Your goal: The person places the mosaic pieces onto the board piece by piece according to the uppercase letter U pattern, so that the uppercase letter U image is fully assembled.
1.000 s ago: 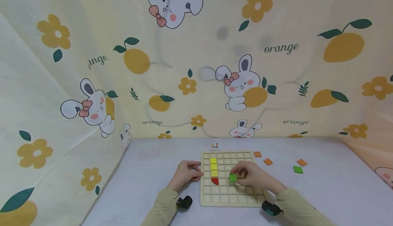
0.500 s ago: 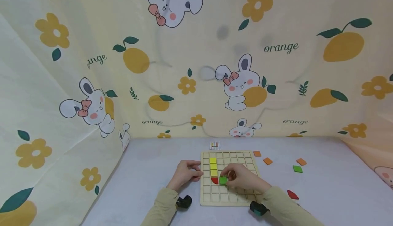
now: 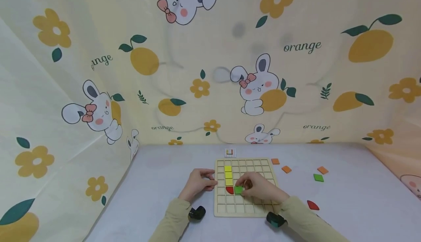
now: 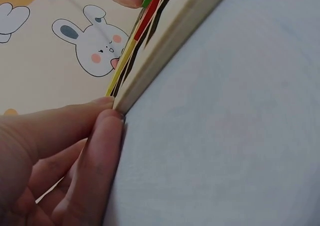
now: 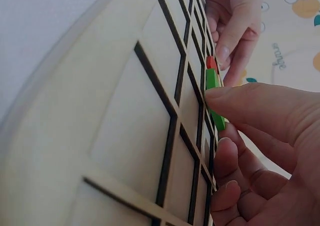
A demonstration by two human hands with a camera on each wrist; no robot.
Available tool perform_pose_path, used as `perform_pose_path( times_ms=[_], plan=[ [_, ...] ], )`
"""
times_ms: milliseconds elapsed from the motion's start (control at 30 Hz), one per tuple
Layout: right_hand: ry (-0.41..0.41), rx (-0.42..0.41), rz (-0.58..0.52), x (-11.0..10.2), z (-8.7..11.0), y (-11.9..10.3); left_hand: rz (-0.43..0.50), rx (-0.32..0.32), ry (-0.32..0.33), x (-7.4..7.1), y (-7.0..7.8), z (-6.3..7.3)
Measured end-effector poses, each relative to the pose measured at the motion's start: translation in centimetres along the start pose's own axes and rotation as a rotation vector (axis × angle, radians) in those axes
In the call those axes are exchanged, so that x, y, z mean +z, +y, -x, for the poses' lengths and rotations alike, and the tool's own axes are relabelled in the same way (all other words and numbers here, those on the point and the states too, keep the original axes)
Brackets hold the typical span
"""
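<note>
A wooden grid board (image 3: 227, 209) lies on the table, with several yellow square tiles (image 3: 228, 175) in one column and a red quarter-round tile (image 3: 230, 190) below them. My right hand (image 3: 258, 187) pinches a green square tile (image 3: 238, 190) beside the red one. In the right wrist view, the thumb lies on the green tile's (image 5: 214, 98) upper face while other fingers bend near the board. My left hand (image 3: 198, 183) holds the board's left edge with its fingertips; the left wrist view shows thumb and finger together at that rim.
Orange tiles (image 3: 286, 169), another green tile (image 3: 318, 177) and a red quarter-round tile (image 3: 313, 205) lie on the table to the board's right. Behind the board is a small pattern card (image 3: 230, 152). A printed curtain (image 3: 223, 114) stands at the back.
My right hand has carried the green tile left and down to the cell beside the red tile. The loose red tile at right has come into sight. My left hand stays at the board's edge.
</note>
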State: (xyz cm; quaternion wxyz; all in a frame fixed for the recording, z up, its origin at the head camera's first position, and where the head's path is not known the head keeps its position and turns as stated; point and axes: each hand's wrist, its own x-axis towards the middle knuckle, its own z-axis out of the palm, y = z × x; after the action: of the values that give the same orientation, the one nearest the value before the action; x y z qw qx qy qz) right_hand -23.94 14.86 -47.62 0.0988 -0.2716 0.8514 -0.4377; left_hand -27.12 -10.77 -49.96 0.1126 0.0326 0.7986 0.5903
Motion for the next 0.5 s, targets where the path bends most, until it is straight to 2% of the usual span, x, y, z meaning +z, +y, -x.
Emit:
perform_pose_path(
  times_ms=[500],
  plan=[
    [-0.008, 0.060, -0.006, 0.05, -0.49, 0.40, 0.001, 0.009, 0.004, 0.05, -0.06, -0.12]
  ],
)
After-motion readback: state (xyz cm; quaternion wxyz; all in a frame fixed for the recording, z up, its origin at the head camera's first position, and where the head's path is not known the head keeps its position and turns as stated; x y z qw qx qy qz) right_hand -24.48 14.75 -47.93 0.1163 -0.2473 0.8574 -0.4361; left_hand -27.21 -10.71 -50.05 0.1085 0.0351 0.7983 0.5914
